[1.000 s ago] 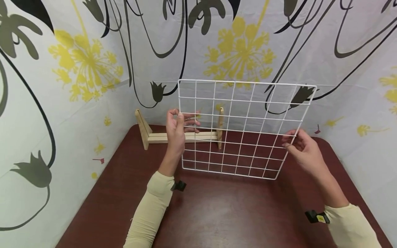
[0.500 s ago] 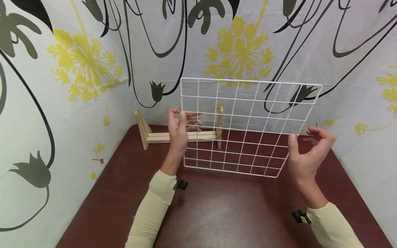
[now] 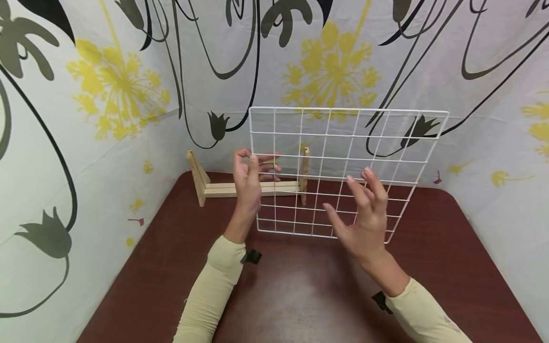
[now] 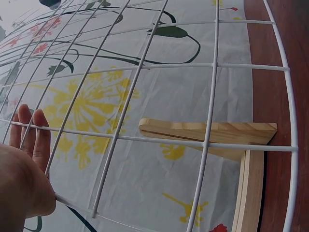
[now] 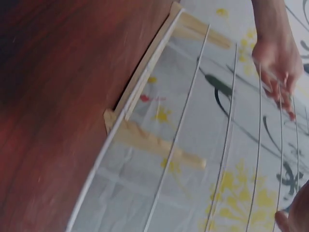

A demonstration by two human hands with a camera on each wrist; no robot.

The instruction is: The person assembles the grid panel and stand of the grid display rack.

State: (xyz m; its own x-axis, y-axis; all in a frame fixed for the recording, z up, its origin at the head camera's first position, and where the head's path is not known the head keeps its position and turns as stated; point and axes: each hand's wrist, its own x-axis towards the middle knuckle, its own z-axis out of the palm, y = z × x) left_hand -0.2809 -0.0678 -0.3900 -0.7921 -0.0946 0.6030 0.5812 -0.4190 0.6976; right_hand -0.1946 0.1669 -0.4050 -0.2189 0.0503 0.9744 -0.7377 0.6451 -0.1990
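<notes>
A white wire grid panel (image 3: 330, 136) stands up, tilted, above the table in the head view. My left hand (image 3: 248, 178) grips its left edge, the thumb on the near side and the other fingers behind the wires. In the left wrist view those fingers (image 4: 41, 140) show through the mesh. My right hand (image 3: 364, 214) is off the panel's right edge, in front of its lower middle, with fingers spread and slightly bent, holding nothing. Behind the panel, a wooden stand (image 3: 253, 189) with two upright ends and a crossbar sits on the table.
The dark red-brown table (image 3: 296, 290) extends beneath both arms. Patterned fabric (image 3: 128, 95) with yellow and grey flowers hangs at the back and both sides. The stand's right upright (image 3: 305, 176) lies directly behind the mesh.
My right hand has let go of the panel's right edge and moved left across its front. The panel has shifted slightly to the right, still in my left hand.
</notes>
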